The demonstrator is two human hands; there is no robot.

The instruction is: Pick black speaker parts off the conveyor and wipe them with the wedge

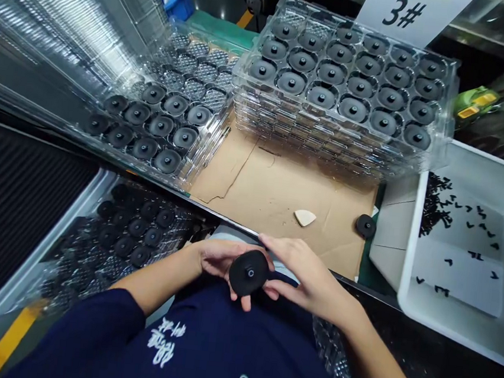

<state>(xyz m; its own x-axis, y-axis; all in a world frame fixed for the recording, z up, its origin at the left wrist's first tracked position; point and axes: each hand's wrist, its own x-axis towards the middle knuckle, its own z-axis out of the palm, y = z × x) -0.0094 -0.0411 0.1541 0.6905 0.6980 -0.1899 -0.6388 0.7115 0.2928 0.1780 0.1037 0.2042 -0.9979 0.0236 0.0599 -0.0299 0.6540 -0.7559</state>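
Note:
A black round disc (244, 274) with a small raised hub at its middle is held in front of my body. My left hand (223, 257) is closed around it, with fingertips showing below its lower edge. Beside the disc's right edge is my right hand (302, 271), its fingers stretched out and its thumb apart from them. Whether that thumb touches the disc I cannot tell. On the cardboard (279, 185) ahead lie a pale, rounded triangular piece (305, 218) and, at the right edge, another black disc (366, 226).
Stacked clear trays (312, 123) of black discs stand at the back. Left of them is a partly filled clear tray (186, 177). A white bin (409, 269) at right holds small black pieces (433, 206). Another tray of discs (136, 228) sits lower left.

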